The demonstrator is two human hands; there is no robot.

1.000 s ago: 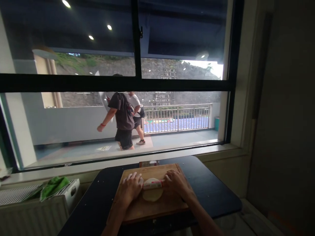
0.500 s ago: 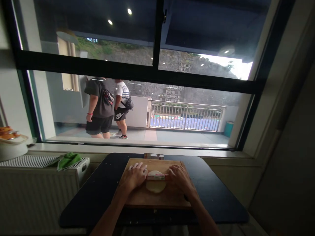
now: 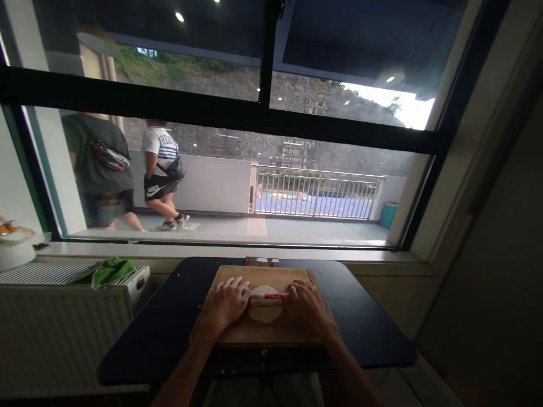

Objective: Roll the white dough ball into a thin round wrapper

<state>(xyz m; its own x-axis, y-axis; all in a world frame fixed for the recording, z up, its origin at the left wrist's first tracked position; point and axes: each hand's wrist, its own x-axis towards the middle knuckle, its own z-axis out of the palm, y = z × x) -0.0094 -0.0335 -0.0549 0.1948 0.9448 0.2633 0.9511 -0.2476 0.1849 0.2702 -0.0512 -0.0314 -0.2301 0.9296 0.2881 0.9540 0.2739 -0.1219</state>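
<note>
A flat, pale round of dough (image 3: 265,315) lies on a wooden board (image 3: 263,337). Across it rests a short rolling pin (image 3: 266,299) wearing a white and red label. My left hand (image 3: 231,298), its fingertips whitened as if by flour, bears down on the pin's left end with curled fingers. Over the opposite end is my right hand (image 3: 306,301), also curled around it. Both palms hide the ends of the pin, while its middle shows between them on the dough.
The board sits on a dark table (image 3: 365,322) with pale specks, and a small box (image 3: 262,262) stands behind it. A green cloth (image 3: 112,272) lies on a white radiator (image 3: 63,328) to the left. Two people walk outside the window beyond the table.
The rolling pin has turned, bringing more of the red label part into sight. Both hands stay on its ends. Outside, the two people have moved left, and my view has shifted slightly.
</note>
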